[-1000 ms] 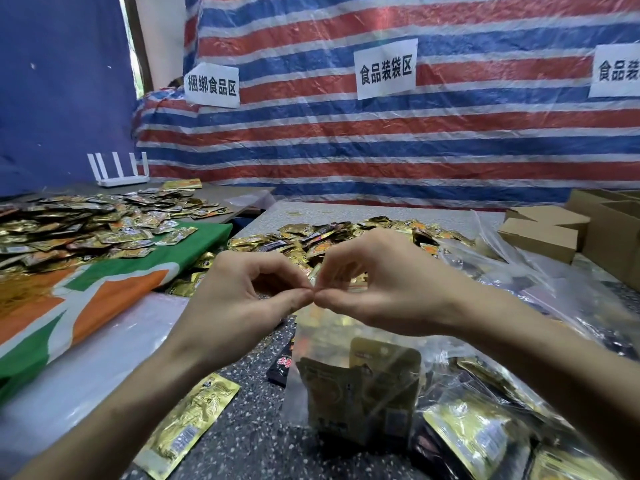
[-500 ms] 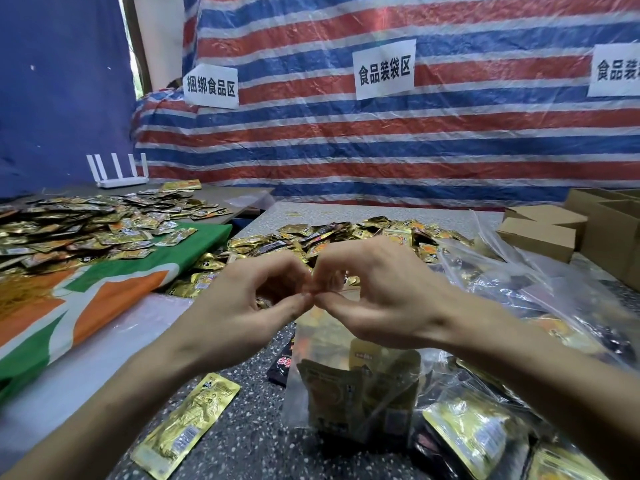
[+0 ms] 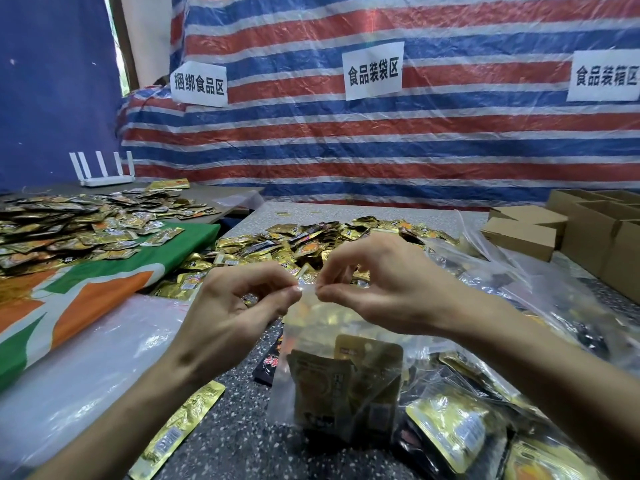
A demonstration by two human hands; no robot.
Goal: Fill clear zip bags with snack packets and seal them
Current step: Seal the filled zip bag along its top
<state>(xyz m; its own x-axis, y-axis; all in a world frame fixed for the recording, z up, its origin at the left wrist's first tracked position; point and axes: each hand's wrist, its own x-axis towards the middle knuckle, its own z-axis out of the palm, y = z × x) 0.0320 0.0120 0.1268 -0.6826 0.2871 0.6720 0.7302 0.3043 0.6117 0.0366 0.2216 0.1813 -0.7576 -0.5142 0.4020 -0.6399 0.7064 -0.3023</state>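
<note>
Pinching zip bag [image 3: 311,336] rim — left hand [image 3: 230,317], right hand [image 3: 388,289], fingers [image 3: 285,296] just apart.

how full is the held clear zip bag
Partly full: gold foil snack packets sit low in the clear plastic zip bag; its upper part looks empty.

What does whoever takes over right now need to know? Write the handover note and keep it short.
Left hand: pinches the top edge of the clear zip bag.
Right hand: pinches the same edge, close beside the left.
Bag: held upright over the speckled table, with gold snack packets inside.
Done: this bag is filled. Other filled bags lie to the right.
Left: I cannot tell whether the zip is fully shut. Press along it and set the bag aside, then probably bag the loose packets piled behind.
</note>
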